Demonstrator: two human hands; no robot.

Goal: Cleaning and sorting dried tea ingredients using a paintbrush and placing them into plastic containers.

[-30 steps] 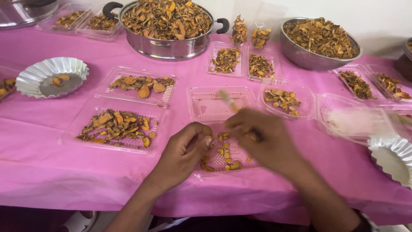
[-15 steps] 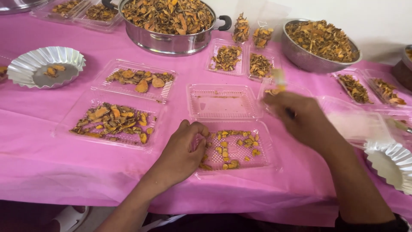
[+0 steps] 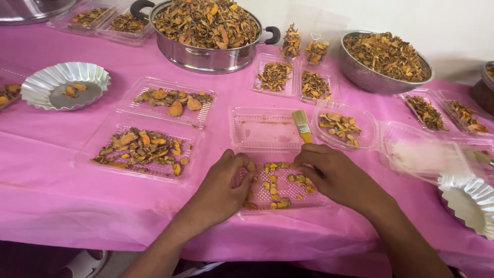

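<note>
Two hands at a clear clamshell tray (image 3: 280,193): right hand (image 3: 337,175) grips a brush (image 3: 302,126), left hand (image 3: 218,188) loosely curled on its edge

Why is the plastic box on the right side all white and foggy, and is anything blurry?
In the head view, the clear plastic box at the right catches bright light, so glare whitens it and hides what is inside; the steel pot and the fluted foil dish shine too; the left hand, the right hand and the small brush look sharp; shadows stay soft.
</note>
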